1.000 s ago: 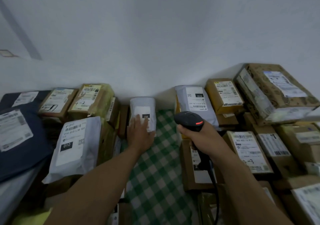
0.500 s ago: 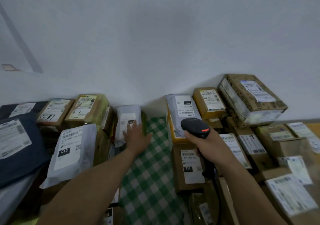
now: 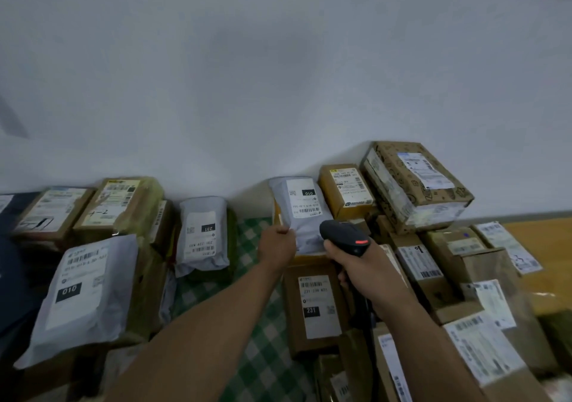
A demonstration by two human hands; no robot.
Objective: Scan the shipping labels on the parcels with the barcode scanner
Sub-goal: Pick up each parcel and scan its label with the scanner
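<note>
All the parcels are taped or sealed shut, so their contents are hidden. The one in hand, a soft, crumpled grey plastic mailer bag [image 3: 306, 234] with a white shipping label [image 3: 305, 199] marked "010", lies on a yellow carton [image 3: 306, 258] against the white wall [image 3: 278, 76]. It is just right of a strip of green-and-white checked cloth [image 3: 260, 355].

The left hand [image 3: 276, 244] pinches the bag's near left edge, thumb on top and fingers curled under. Its forearm reaches diagonally across the cloth. The right hand [image 3: 368, 273] is clenched round the grip of the black plastic barcode scanner [image 3: 343, 236]. The scanner's rounded head, with an orange-red strip, points towards the wall just beside the bag's near end. I cannot tell whether scanner and bag touch.

Below the scanner lies a flat brown cardboard box [image 3: 312, 339] with a white label reading "231". Behind and to the right are a smooth mustard-yellow box [image 3: 337, 200] and a larger kraft box printed with small dark figures [image 3: 399, 166], tilted on a heap of labelled brown cartons [image 3: 483, 265].

Left of the cloth lies a small wrinkled white mailer [image 3: 202, 259] marked "231". Nearer is a large pale mailer [image 3: 93, 333] marked "010", with two taped cardboard boxes [image 3: 117, 216] behind it and a dark blue bag [image 3: 12, 278] at the far left.
</note>
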